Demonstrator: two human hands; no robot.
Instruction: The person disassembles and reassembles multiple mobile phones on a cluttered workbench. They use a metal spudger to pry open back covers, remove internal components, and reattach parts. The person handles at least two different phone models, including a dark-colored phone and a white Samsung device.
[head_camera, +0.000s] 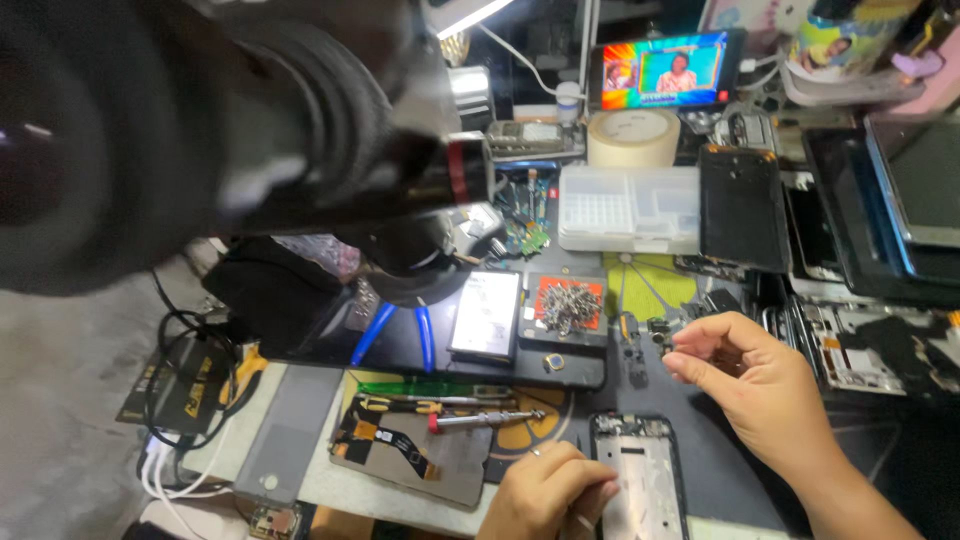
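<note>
The left hand (548, 490) rests curled on the worktop (720, 450), fingers pressed against the left edge of an opened phone frame (640, 475) lying face up at the near edge. The right hand (745, 375) hovers above and to the right of it, thumb and fingertips pinched together on something too small to make out. A screwdriver (485, 419) lies just left of the frame, beside a flex cable (385, 440). Behind sit blue-handled pliers (395, 335) and a clear parts box (628, 208).
</note>
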